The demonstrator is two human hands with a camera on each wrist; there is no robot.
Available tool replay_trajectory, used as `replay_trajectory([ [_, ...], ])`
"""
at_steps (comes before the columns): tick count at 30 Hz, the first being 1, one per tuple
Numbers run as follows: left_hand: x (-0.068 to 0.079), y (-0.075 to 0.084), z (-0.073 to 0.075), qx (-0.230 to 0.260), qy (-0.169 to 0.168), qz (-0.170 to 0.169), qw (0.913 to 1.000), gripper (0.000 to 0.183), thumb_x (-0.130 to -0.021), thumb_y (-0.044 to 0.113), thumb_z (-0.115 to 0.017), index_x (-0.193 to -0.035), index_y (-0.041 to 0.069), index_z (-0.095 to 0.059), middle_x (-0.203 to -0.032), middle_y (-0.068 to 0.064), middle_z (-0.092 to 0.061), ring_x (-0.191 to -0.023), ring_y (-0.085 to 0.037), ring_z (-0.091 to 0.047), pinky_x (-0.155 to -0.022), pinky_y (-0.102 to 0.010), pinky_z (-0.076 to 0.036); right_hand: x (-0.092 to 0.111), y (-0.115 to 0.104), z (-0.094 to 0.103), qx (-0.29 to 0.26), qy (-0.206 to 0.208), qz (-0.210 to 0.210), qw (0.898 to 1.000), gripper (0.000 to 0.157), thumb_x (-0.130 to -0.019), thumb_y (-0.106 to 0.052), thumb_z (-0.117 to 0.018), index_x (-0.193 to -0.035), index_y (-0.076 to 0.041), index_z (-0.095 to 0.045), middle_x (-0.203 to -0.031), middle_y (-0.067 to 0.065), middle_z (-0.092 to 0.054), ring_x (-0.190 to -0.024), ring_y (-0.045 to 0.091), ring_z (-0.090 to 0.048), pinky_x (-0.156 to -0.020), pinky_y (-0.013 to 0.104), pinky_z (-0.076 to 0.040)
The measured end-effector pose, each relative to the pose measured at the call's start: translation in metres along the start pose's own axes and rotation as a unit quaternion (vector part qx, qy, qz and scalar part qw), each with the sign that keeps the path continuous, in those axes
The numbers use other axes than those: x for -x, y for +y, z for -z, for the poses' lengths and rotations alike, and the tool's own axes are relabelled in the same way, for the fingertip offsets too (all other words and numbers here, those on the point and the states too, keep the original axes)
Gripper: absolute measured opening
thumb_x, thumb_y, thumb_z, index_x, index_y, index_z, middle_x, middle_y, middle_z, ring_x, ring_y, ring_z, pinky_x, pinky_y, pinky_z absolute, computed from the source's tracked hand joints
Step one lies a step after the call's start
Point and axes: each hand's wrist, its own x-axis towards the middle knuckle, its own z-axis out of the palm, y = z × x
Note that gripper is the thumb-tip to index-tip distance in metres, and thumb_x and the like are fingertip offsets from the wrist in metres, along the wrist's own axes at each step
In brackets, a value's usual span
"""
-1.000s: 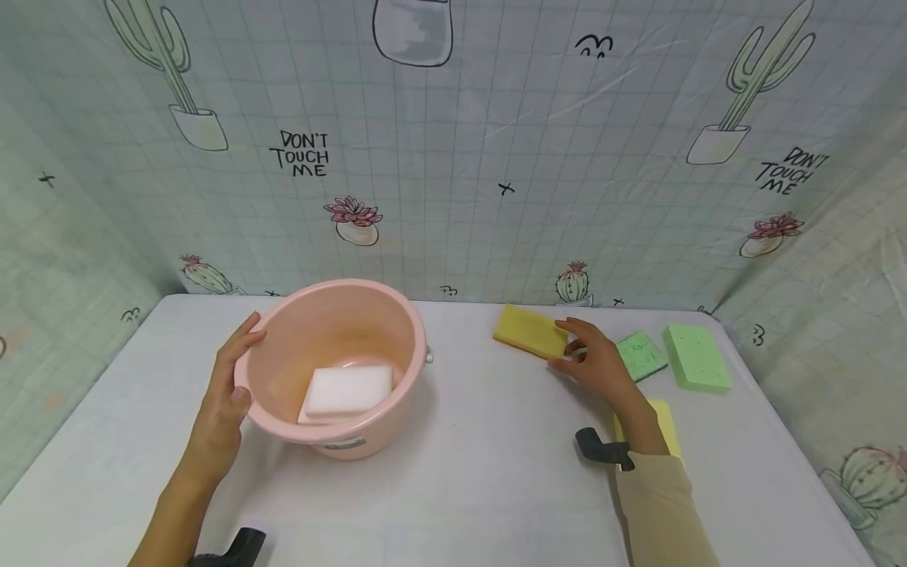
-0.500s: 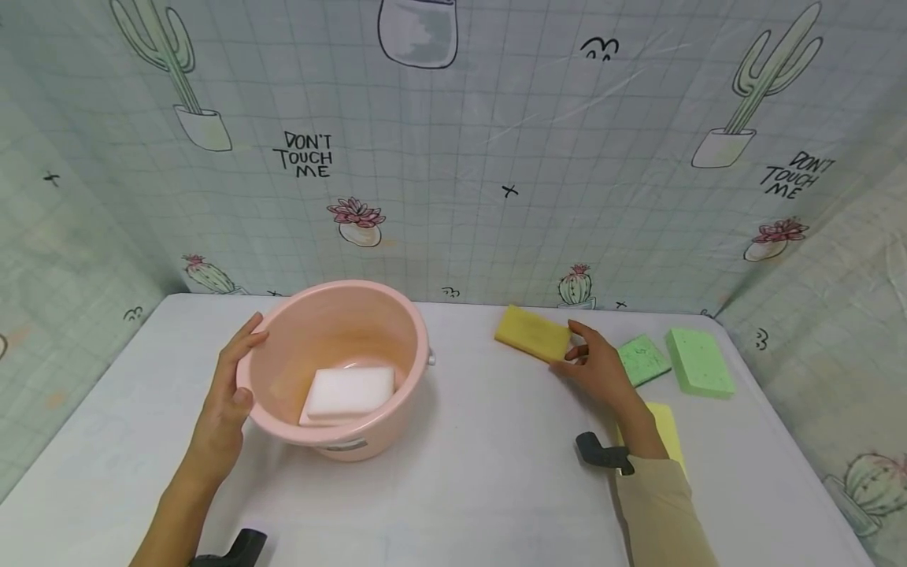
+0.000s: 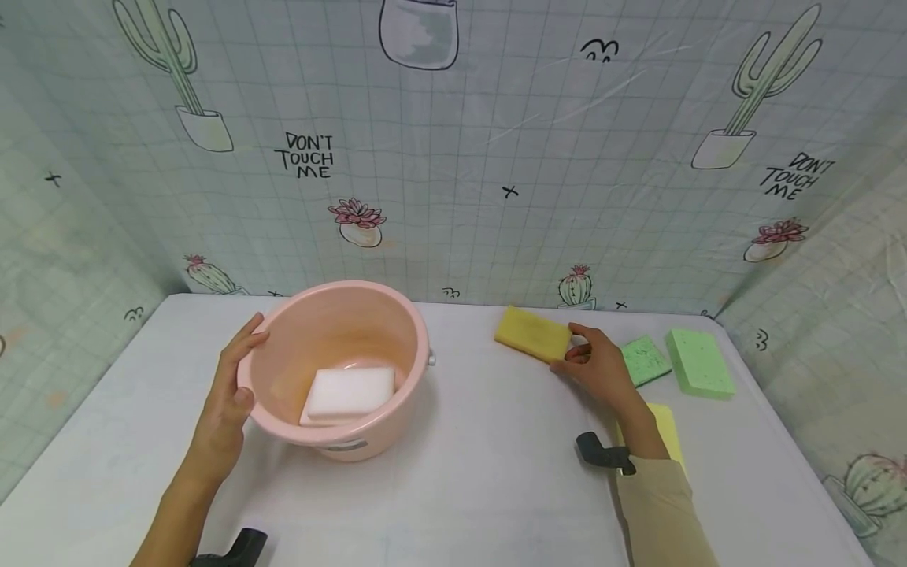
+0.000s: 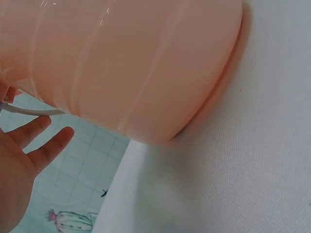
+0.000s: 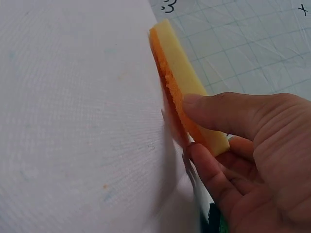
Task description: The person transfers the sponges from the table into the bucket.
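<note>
My left hand [image 3: 223,394] is at the left side of a pink bucket [image 3: 336,295], thumb and fingertips touching its rim. In the left wrist view, two fingers [image 4: 56,145] stretch out straight beside the bucket wall, near its thin handle [image 4: 34,111]. Inside the bucket lies a white block-shaped sponge [image 3: 350,391] on a pinkish piece, mostly hidden. My right hand [image 3: 598,366] pinches the right end of a yellow sponge [image 3: 531,333] between thumb and fingers. Seen in the right wrist view, this sponge [image 5: 177,63] has an orange layer along one face, close to the table.
Right of my right hand lie a green sponge [image 3: 643,360] with a dark underside and a pale green sponge [image 3: 700,362]. Another yellow sponge [image 3: 666,433] is partly hidden under my right wrist. A printed cloth [image 3: 453,157] hangs behind the white table [image 3: 468,472].
My right index fingertip has drawn back slightly to the right, toward the yellow sponge's end. The sponge, bucket and left hand look nearly unchanged; the head view has shifted a little.
</note>
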Motion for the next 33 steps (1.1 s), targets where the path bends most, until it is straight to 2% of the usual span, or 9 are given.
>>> replay_trajectory([
  [10, 0.001, 0.001, 0.0, -0.018, -0.001, 0.001, 0.9998, 0.055, -0.098, 0.034, -0.04, -0.145, 0.006, -0.033, -0.157, -0.008, -0.015, -0.142, -0.024, -0.015, -0.107, -0.024, -0.024, 0.003, -0.007, 0.01, -0.025, 0.0, 0.01, 1.0, 0.072, -0.081, -0.015, -0.077, -0.142, -0.002, -0.042, -0.111, 0.018, -0.058, -0.089, 0.025, -0.061, -0.072, 0.032, -0.05],
  [17, 0.002, 0.001, 0.0, -0.027, -0.001, 0.002, 0.9996, 0.055, -0.098, 0.034, -0.041, -0.145, 0.007, -0.034, -0.157, -0.008, -0.015, -0.142, -0.023, -0.016, -0.106, -0.023, -0.025, 0.005, -0.017, 0.015, -0.048, 0.003, 0.024, 0.999, 0.071, -0.082, -0.023, -0.077, -0.142, -0.006, -0.044, -0.11, 0.014, -0.059, -0.09, 0.023, -0.061, -0.07, 0.022, -0.051],
  [25, 0.002, 0.002, 0.0, -0.035, 0.0, 0.012, 0.9993, 0.055, -0.097, 0.033, -0.041, -0.146, 0.008, -0.034, -0.158, -0.006, -0.015, -0.142, -0.023, -0.016, -0.104, -0.021, -0.029, 0.013, -0.039, 0.023, -0.075, 0.011, 0.035, 0.997, 0.073, -0.079, -0.036, -0.078, -0.141, -0.013, -0.047, -0.108, 0.012, -0.063, -0.097, 0.023, -0.063, -0.076, 0.02, -0.051],
  [33, 0.002, 0.003, 0.0, -0.033, 0.0, 0.022, 0.9992, 0.056, -0.097, 0.035, -0.042, -0.146, 0.009, -0.033, -0.158, -0.004, -0.014, -0.143, -0.023, -0.014, -0.106, -0.023, -0.028, 0.029, -0.064, 0.026, -0.12, 0.031, 0.065, 0.99, 0.067, -0.081, -0.03, -0.078, -0.14, -0.013, -0.049, -0.11, 0.01, -0.063, -0.096, 0.017, -0.063, -0.078, 0.016, -0.05],
])
